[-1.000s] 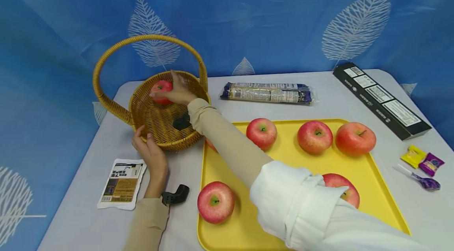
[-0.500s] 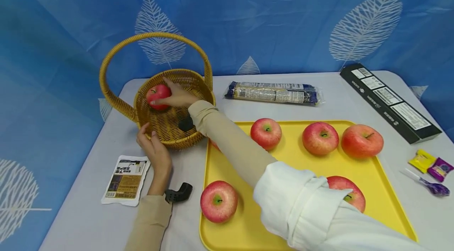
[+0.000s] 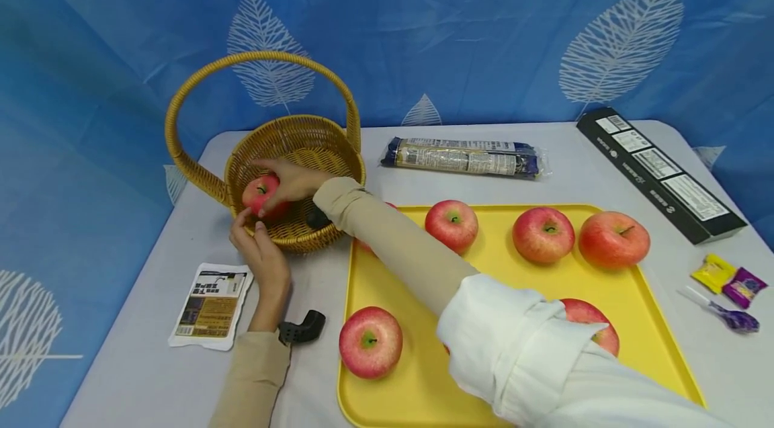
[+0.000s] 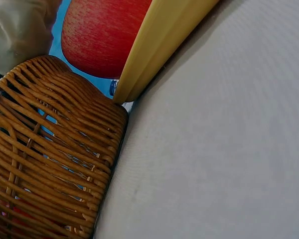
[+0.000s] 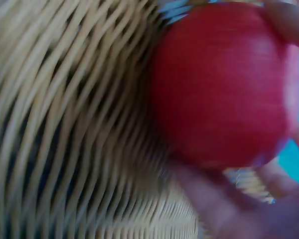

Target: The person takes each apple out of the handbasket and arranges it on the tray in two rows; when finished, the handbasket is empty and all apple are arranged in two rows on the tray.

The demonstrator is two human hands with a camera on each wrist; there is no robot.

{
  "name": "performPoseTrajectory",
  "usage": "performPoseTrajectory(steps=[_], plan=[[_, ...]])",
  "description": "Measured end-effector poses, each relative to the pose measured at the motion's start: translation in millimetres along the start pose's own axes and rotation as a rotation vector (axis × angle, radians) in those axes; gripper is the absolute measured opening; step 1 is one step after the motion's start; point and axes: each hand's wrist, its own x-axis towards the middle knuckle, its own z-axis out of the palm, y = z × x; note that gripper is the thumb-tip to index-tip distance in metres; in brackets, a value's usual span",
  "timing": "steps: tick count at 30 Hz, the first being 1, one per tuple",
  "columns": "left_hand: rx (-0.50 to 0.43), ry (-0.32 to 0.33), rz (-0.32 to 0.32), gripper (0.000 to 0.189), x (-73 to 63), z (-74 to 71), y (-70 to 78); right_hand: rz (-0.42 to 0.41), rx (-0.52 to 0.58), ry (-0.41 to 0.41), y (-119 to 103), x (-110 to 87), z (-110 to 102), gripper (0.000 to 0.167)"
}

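Observation:
Inside a brown wicker basket (image 3: 302, 122) with a tall hoop handle, my right hand (image 3: 296, 183) grips a red apple (image 3: 259, 191) low against the front-left wall. The right wrist view shows that apple (image 5: 219, 89) close up, with fingers around it and woven wall beside it. My left hand (image 3: 265, 260) holds the basket's front-left rim, fingertips at the rim near the apple. In the left wrist view the basket's woven side (image 4: 55, 144) shows, while the left fingers are out of sight.
A yellow tray (image 3: 496, 307) carries several apples, some partly hidden by the right arm; one apple (image 3: 370, 342) sits at its left edge. Around are a white pouch (image 3: 211, 307), a long wrapped packet (image 3: 465, 158), a black box (image 3: 662, 173), small candies (image 3: 744, 287) and a lollipop (image 3: 725, 314).
My right hand has brought the apple from the basket's back part forward and down to the front-left wall. The left hand stays at the rim.

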Motion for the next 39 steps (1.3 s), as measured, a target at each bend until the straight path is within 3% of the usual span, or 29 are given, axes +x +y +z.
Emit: performPoseTrajectory(steps=[5,9,13,17,23,26,29,33,39], plan=[[-0.009,-0.010,-0.011,0.034,-1.8,2.4,-2.5,-0.093,-0.030,-0.023,-1,-19.8,-11,0.079],[-0.007,-0.009,-0.023,0.034,-0.8,-0.9,-3.4,-0.130,-0.106,0.027,-17,-58.4,-34,0.061],[0.002,-0.014,-0.044,0.034,-1.1,-3.8,-2.9,-0.170,-0.143,0.102,-28,-126.4,-59,0.053],[0.012,-0.020,-0.059,0.034,-1.4,-6.3,-3.3,-0.195,-0.178,0.190,-22,-218.8,-77,0.052],[0.005,-0.019,-0.100,0.033,-0.4,-4.1,-4.2,-0.001,-0.301,0.375,25,-371.4,-76,0.056],[-0.012,-0.025,-0.119,0.032,-2.4,-0.4,-5.2,0.114,-0.341,0.499,54,-439.6,-58,0.061],[-0.022,-0.039,-0.120,0.033,-4.9,1.3,-5.4,0.247,-0.347,0.601,77,-494.4,-30,0.063],[-0.031,-0.043,-0.120,0.034,-4.3,-0.6,-4.5,0.433,-0.296,0.629,102,-537.3,7,0.064],[-0.003,-0.036,-0.079,0.035,-3.3,-3.6,-2.0,0.525,-0.214,0.607,117,-551.0,32,0.070]])
